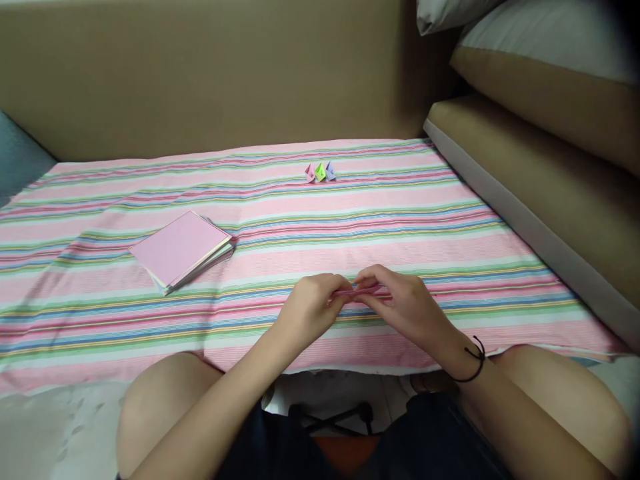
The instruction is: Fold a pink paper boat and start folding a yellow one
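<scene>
Between my two hands is a thin, folded strip of pink paper, seen nearly edge-on just above the striped cloth. My left hand pinches its left end with thumb and fingers. On the other end, my right hand is closed in a pinch too, with a black cord bracelet on that wrist. The fingertips of both hands almost meet, and they hide part of the paper. Farther back stand three small folded paper pieces in a row: a pink one, a yellow-green one and a lavender one.
A stack of paper sheets, pink on top, lies at the left on the striped cloth. A tan padded back rises behind. Stacked cushions border the right side. My knees are at the near edge.
</scene>
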Demonstrator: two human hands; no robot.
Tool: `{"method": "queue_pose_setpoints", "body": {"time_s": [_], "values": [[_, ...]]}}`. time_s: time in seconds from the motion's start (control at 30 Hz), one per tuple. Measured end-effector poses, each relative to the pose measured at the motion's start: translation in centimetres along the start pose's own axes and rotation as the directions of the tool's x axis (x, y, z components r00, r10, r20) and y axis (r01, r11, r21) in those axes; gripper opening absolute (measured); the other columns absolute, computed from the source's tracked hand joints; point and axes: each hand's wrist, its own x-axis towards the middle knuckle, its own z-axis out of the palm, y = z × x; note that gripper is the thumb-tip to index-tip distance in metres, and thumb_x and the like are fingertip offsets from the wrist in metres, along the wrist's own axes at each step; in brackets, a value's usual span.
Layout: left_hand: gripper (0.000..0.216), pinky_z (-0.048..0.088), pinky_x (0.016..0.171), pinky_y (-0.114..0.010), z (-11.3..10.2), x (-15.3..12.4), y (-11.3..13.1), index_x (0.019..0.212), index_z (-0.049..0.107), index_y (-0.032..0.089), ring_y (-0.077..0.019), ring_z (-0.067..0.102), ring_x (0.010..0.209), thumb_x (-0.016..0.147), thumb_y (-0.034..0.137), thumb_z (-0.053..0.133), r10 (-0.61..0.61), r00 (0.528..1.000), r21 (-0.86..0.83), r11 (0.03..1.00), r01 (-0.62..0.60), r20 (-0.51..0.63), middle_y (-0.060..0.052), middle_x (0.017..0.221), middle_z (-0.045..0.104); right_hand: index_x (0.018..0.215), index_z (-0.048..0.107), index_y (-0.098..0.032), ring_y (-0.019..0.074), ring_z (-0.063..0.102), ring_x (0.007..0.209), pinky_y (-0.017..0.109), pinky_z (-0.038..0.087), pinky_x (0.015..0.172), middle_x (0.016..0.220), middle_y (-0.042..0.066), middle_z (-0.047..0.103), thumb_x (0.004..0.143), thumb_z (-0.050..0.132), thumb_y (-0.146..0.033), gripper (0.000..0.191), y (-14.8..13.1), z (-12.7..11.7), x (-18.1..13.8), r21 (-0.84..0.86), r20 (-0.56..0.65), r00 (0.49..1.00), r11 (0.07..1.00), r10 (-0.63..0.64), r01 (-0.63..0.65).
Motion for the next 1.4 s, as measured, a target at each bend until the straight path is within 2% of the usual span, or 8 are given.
{"method": "queue_pose_setpoints", "body": {"time_s": [0.13,0.23,0.4,0.67,0.9,1.07,1.23,1.4], "values": [[0.008,0.048,0.064,-0.022,-0.5,0.2,0.1,0.085,0.067,0.017,-0.0145,0.065,0.073,0.08,0.016,0.061,-0.09,0.995,-0.193,0.976,0.096,0.037,-0.001,0.079,0.07,0.098,0.056,-0.024,0.0185,0.07,0.078,0.028,0.056,0.066,0.08,0.0,0.072,0.075,0.07,-0.021,0.027,-0.1,-0.5,0.2,0.231,0.037,0.977,0.95,0.209,-0.212],[0.011,0.05,0.063,-0.022,-0.7,0.4,0.1,0.084,0.068,0.016,-0.0153,0.066,0.072,0.081,0.026,0.063,-0.184,0.978,-0.39,0.897,0.207,0.096,-0.002,0.077,0.07,0.103,0.055,-0.023,0.0201,0.07,0.076,0.032,0.056,0.066,0.08,0.002,0.072,0.071,0.075,-0.034,0.039,0.2,-0.7,0.3,0.452,0.164,0.924,0.806,0.345,-0.382],[0.019,0.049,0.061,-0.023,-0.6,0.5,0.0,0.079,0.065,0.013,-0.0147,0.063,0.068,0.077,0.031,0.068,-0.26,0.954,-0.537,0.789,0.3,0.151,-0.003,0.072,0.065,0.085,0.068,-0.017,0.0164,0.068,0.077,0.031,0.056,0.074,0.081,0.004,0.071,0.075,0.071,-0.039,0.025,0.3,-0.5,0.5,0.609,0.337,0.873,0.626,0.352,-0.487],[0.023,0.039,0.056,-0.021,-0.5,0.3,-0.2,0.084,0.062,0.014,-0.012,0.054,0.065,0.08,0.036,0.063,-0.245,0.912,-0.468,0.797,0.382,0.329,-0.002,0.071,0.061,0.082,0.071,-0.016,0.0141,0.063,0.064,0.027,0.051,0.061,0.07,0.003,0.069,0.073,0.073,-0.037,0.023,0.3,-0.5,0.4,0.508,0.319,0.871,0.709,0.374,-0.49],[0.026,0.028,0.05,-0.02,-0.1,0.4,0.1,0.065,0.05,0.015,-0.0076,0.037,0.053,0.083,0.032,0.057,-0.24,0.946,-0.434,0.845,0.314,0.217,0.005,0.056,0.044,0.079,0.071,-0.017,0.0142,0.062,0.06,0.028,0.051,0.06,0.064,0.002,0.067,0.072,0.073,-0.04,0.024,0.4,0.0,0.5,0.522,0.325,0.874,0.702,0.36,-0.483],[0.034,0.024,0.047,-0.02,-0.2,0.5,0.3,0.063,0.045,0.016,-0.0072,0.032,0.05,0.083,0.04,0.057,-0.287,0.932,-0.404,0.843,0.355,0.222,0.006,0.052,0.04,0.073,0.069,-0.017,0.0133,0.061,0.059,0.028,0.051,0.061,0.061,0.001,0.065,0.076,0.068,-0.045,0.028,0.1,0.1,0.7,0.559,0.293,0.89,0.692,0.35,-0.456],[0.035,0.024,0.046,-0.02,-1.1,0.4,0.5,0.063,0.044,0.016,-0.0073,0.033,0.05,0.086,0.042,0.054,-0.217,0.907,-0.318,0.885,0.339,0.362,0.005,0.054,0.043,0.077,0.071,-0.017,0.0144,0.062,0.061,0.029,0.052,0.062,0.065,0.002,0.067,0.071,0.073,-0.042,0.026,0.3,0.2,0.5,0.559,0.286,0.886,0.687,0.365,-0.464],[0.036,0.024,0.046,-0.021,-1.7,0.6,0.5,0.072,0.056,0.014,-0.0072,0.032,0.05,0.091,0.044,0.045,-0.095,0.857,-0.454,0.816,0.358,0.507,0.005,0.055,0.04,0.071,0.067,-0.017,0.0118,0.059,0.059,0.026,0.048,0.06,0.061,0.0,0.062,0.081,0.063,-0.042,0.028,0.2,0.3,0.6,0.602,0.31,0.899,0.668,0.309,-0.437]]}}
